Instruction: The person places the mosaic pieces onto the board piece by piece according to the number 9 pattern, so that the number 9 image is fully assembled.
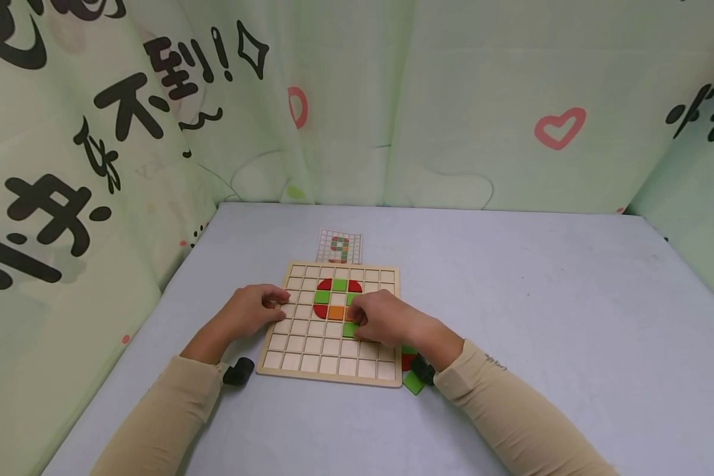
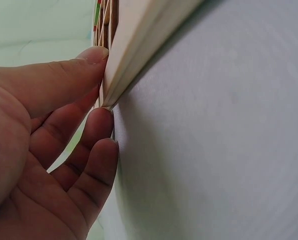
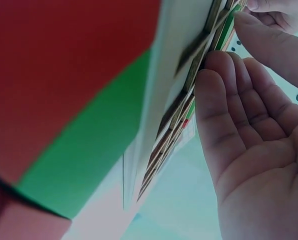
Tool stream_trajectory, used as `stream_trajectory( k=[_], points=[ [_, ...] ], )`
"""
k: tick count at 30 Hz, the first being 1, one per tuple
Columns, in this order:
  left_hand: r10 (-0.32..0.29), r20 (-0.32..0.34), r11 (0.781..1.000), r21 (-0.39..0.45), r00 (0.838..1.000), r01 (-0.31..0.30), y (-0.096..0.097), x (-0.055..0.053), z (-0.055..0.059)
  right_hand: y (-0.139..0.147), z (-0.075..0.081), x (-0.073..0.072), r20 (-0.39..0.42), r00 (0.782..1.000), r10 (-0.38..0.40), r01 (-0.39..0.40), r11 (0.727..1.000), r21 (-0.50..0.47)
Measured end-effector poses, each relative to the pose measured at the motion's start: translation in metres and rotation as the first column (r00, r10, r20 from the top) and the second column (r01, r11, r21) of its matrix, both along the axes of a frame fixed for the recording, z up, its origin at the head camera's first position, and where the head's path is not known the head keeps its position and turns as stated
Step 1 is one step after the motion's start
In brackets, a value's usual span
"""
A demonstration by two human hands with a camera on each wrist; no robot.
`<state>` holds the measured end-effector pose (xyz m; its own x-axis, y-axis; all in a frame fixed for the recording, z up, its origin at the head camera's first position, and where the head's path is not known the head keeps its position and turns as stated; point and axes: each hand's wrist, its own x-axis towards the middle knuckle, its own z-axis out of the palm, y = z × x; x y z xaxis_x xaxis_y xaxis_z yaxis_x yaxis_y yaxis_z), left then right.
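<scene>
One wooden board: lies flat on the pale table, ruled into square cells, mostly bare.
Seated tiles: form a ring above the board's middle; rounded red at both upper corners and lower left, green on top and both sides, orange along the bottom. Just below, at lower right, one more green tile.
Left hand: pinches the board's left edge between thumb and bent fingers.
Right hand: reaches in from the right, with thumb and bent fingers low over the lower green tile and the orange; cannot tell whether pinching a piece or only touching.
Loose pieces: lie on the table beside the board's near right corner, red and green, some partly covered.
Pattern card: on the table at the board's far edge, printed with a grid and a small red and green figure.
Sleeves: beige, with a black device beside each cuff.
Curtain: pale green, hung behind and at the sides, printed with black characters and pinkish hearts.
</scene>
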<state>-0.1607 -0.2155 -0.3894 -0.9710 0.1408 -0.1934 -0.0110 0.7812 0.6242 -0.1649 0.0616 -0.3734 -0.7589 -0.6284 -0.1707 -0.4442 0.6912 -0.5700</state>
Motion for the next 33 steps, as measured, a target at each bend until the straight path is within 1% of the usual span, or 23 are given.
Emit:
stream_trajectory(
  k=[7, 10, 15, 18, 24, 33],
  points=[
    [0.000, 0.002, 1.000, 0.001, 1.000, 0.000, 0.000, -0.001, -0.002, 0.005, 0.003, 0.000, 0.045, 0.999, -0.018, 0.020, 0.999, -0.034],
    [0.003, 0.004, 1.000, 0.003, 1.000, -0.003, 0.000, -0.001, -0.002, 0.009, 0.005, 0.000, 0.048, 0.999, -0.016, 0.019, 0.998, -0.056],
    [0.008, 0.007, 1.000, 0.006, 1.000, -0.008, 0.000, -0.001, -0.002, 0.019, 0.009, -0.001, 0.035, 0.999, 0.011, -0.008, 0.996, -0.087],
    [0.006, 0.004, 1.000, 0.005, 1.000, -0.006, -0.001, -0.001, -0.002, 0.026, 0.011, -0.001, 0.026, 1.000, 0.016, -0.014, 0.997, -0.082],
    [0.009, 0.004, 1.000, 0.002, 1.000, -0.009, -0.002, -0.002, -0.003, 0.037, 0.012, 0.001, 0.047, 0.998, -0.030, 0.033, 0.998, -0.053],
    [0.006, -0.003, 1.000, 0.006, 1.000, -0.006, -0.002, -0.002, -0.005, 0.062, 0.013, 0.003, 0.039, 0.997, -0.062, 0.063, 0.998, -0.024]
  ],
)
